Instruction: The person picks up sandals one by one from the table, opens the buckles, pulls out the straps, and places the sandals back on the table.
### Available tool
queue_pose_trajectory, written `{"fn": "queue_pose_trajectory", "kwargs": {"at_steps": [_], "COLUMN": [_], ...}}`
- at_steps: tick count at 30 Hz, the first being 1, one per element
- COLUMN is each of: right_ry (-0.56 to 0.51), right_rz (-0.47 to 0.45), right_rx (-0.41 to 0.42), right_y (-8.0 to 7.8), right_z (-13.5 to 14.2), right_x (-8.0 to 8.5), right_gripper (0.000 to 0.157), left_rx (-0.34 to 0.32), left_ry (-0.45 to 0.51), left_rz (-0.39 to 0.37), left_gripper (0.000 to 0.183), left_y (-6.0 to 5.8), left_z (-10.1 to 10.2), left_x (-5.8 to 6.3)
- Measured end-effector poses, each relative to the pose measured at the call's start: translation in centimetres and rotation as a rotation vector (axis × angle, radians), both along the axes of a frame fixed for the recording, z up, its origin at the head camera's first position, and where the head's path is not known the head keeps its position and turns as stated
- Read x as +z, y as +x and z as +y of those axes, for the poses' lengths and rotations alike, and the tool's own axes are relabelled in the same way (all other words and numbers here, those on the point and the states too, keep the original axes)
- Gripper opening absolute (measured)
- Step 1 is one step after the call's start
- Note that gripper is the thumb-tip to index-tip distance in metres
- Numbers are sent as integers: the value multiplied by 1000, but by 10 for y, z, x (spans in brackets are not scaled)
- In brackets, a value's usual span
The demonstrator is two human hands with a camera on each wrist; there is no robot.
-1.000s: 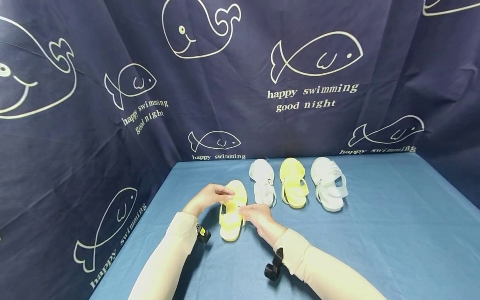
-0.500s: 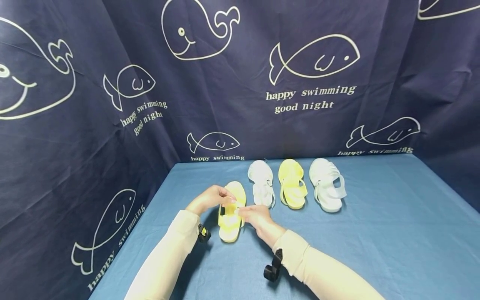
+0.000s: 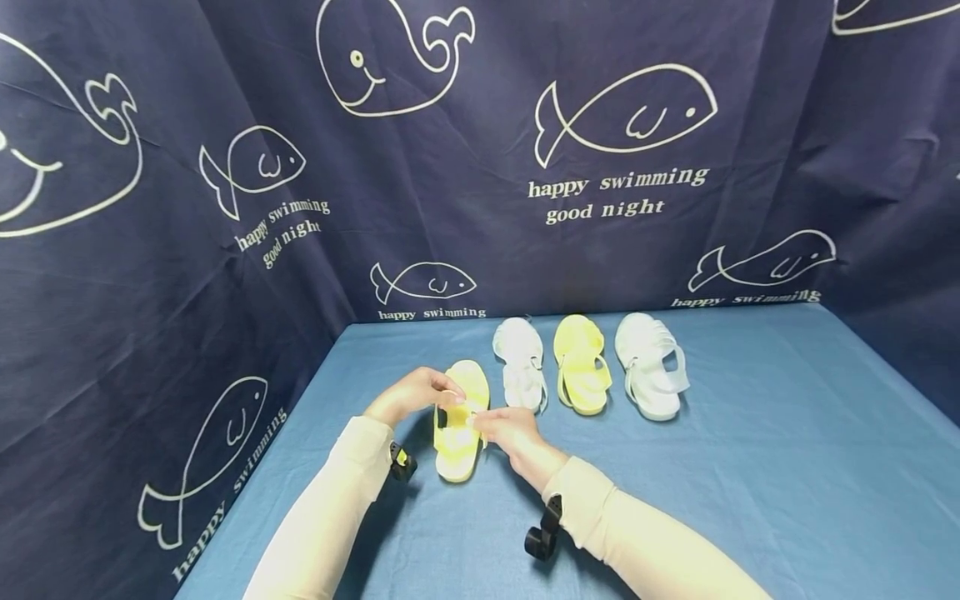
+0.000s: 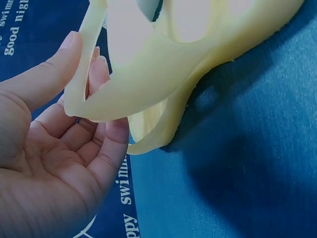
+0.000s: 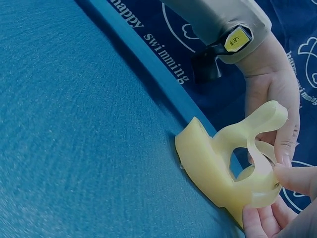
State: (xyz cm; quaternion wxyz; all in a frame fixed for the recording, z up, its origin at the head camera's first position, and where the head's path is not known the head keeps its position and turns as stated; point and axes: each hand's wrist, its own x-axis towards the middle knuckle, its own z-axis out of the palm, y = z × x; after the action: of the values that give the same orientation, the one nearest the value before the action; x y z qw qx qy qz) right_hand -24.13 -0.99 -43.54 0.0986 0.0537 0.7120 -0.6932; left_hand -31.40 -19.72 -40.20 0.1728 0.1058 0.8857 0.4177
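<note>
A yellow sandal [image 3: 454,468] lies at the left of the blue table in the head view, with both hands at it. My left hand [image 3: 411,397] reaches its left side. In the left wrist view, the thumb and curled fingers of that hand are around a thin strap [image 4: 75,91] of the sandal. From the other side, my right hand [image 3: 521,439] pinches the edge beside the strap, thumb on top and fingers below, as the right wrist view shows. The sandal's upper [image 5: 203,163] has wide openings. Part of its side is hidden behind the fingertips.
To the right, a white sandal [image 3: 519,360], another yellow sandal [image 3: 581,367] and a second white sandal [image 3: 647,367] stand in a row near the back edge. A dark blue curtain [image 3: 480,200] with fish prints rises behind and left of the blue table [image 3: 720,467].
Left fingertips dipped slightly toward the strap, then came up a little. The right hand keeps its hold. The sandal stays in place; the head view shifts slightly.
</note>
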Motion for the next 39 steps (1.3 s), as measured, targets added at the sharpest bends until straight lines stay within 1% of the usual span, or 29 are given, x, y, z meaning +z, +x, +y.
{"fn": "queue_pose_trajectory", "kwargs": {"at_steps": [8,11,17,21,26,30,33,36,39], "right_ry": [27,27,45,50,43,43,49,50,50], "right_rz": [-10,-6,6,9,27,41,42,38,23], "right_rx": [8,9,9,-2,-17,-13,1,10,10], "right_y": [-1,-1,1,1,3,2,2,3,4], "right_z": [0,1,1,1,-1,-2,0,1,2], "right_x": [-1,0,1,0,-4,-3,-2,-1,0], "right_gripper": [22,22,24,24,25,24,23,23,23], "left_rx": [17,5,-29,-29,-19,-24,-18,-1,11], "left_ry": [-1,18,44,53,67,85,113,141,153], "left_rz": [-27,-29,-4,7,-14,-7,8,5,-18], "left_gripper": [21,21,19,20,22,23,24,26,28], "left_y": [-2,-2,2,6,10,9,5,3,2], "left_z": [-3,-2,2,2,-2,-5,-7,-8,-9], "left_x": [-3,-3,0,2,2,0,-4,-7,-9]}}
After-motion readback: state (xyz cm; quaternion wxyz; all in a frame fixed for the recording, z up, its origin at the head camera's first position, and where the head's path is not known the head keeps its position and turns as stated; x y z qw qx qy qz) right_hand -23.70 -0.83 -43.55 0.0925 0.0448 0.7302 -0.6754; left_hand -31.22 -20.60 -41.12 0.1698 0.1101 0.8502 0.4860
